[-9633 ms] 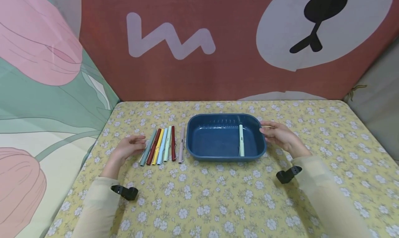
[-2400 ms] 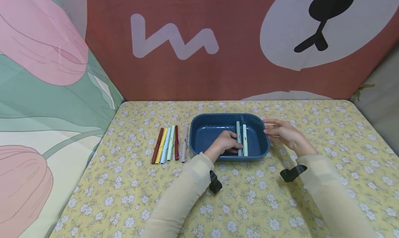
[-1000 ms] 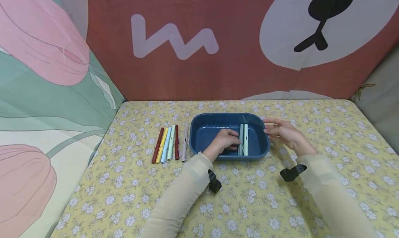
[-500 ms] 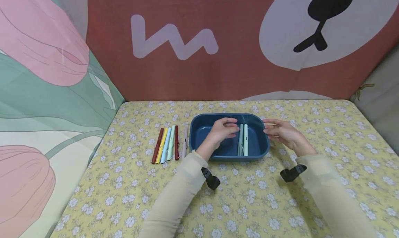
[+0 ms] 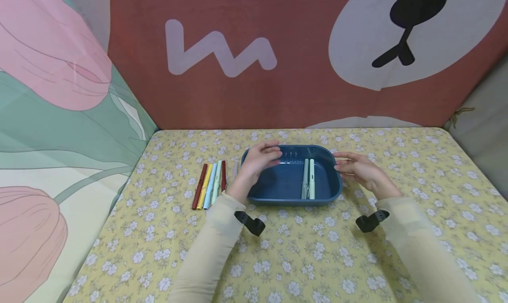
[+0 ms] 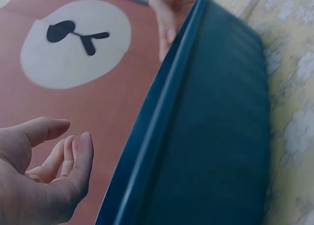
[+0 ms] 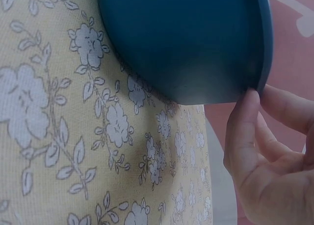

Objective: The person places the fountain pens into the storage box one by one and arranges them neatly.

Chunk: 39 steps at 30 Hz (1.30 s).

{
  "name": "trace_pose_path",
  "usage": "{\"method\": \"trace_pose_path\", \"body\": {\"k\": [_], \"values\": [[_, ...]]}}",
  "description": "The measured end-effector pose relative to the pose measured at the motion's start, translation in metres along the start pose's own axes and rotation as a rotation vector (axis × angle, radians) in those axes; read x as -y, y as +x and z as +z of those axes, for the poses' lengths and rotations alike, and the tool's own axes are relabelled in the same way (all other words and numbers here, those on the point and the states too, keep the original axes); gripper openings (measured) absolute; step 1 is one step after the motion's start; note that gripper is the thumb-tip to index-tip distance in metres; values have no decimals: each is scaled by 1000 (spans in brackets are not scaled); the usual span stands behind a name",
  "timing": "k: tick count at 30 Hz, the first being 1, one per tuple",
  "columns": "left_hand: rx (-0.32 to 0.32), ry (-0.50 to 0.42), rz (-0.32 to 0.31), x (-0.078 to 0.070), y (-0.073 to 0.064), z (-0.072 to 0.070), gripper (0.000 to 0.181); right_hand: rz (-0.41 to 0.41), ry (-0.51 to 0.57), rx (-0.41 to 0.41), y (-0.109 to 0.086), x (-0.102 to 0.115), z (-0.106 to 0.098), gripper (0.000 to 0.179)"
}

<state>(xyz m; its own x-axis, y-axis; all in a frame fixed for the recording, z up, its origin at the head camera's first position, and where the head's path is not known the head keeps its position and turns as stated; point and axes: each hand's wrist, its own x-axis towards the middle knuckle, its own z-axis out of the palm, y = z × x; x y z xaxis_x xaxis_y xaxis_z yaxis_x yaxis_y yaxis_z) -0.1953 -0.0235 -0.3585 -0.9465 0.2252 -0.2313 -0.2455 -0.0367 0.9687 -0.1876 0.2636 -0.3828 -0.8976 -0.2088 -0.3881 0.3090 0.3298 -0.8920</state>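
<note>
My left hand (image 5: 255, 162) is raised over the left end of a dark blue plastic tray (image 5: 293, 202). In the left wrist view its fingers curve loosely, with nothing between them and the thumb. My right hand (image 5: 363, 173) is at the tray's right end; in the right wrist view its fingertips pinch the rim. Inside the tray, a grey-teal pen (image 5: 305, 179) and a mint green pen (image 5: 311, 179) lie side by side, right of the middle. Left of the tray lie several more pens: dark red (image 5: 199, 186), yellow (image 5: 204, 186), light blue, mint green, another dark red, and a partly hidden lilac pen (image 5: 236, 168).
A yellow floral cloth (image 5: 293, 250) covers the table. Behind stands a reddish-brown fabric backdrop (image 5: 301, 95) with a bear's muzzle, and a tulip-patterned cloth (image 5: 79, 131) hangs at the left. Each wrist wears a small black camera (image 5: 252, 224).
The grey-teal pen went from the left-hand row into the tray, beside the mint green one. My left hand then let it go, rose and moved left. My right hand stayed at the rim.
</note>
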Motion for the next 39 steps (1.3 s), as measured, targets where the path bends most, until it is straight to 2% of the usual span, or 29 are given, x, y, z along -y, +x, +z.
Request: {"method": "trace_pose_path", "body": {"k": [3, 14, 21, 33, 39], "values": [[-14, -20, 18, -3, -3, -10, 42, 3, 0, -1, 0, 0, 0, 62], [-77, -69, 13, -12, -15, -53, 45, 4, -4, -1, -1, 2, 1, 62], [-116, -22, 23, -10, -22, -83, 49, -1, 0, 1, -2, 2, -1, 61], [-187, 80, -15, -8, -41, -133, 52, 8, 1, -7, 0, 2, 0, 60], [-191, 148, -53, -4, -51, -153, 54, 11, -1, -8, 0, 2, 0, 60]]}}
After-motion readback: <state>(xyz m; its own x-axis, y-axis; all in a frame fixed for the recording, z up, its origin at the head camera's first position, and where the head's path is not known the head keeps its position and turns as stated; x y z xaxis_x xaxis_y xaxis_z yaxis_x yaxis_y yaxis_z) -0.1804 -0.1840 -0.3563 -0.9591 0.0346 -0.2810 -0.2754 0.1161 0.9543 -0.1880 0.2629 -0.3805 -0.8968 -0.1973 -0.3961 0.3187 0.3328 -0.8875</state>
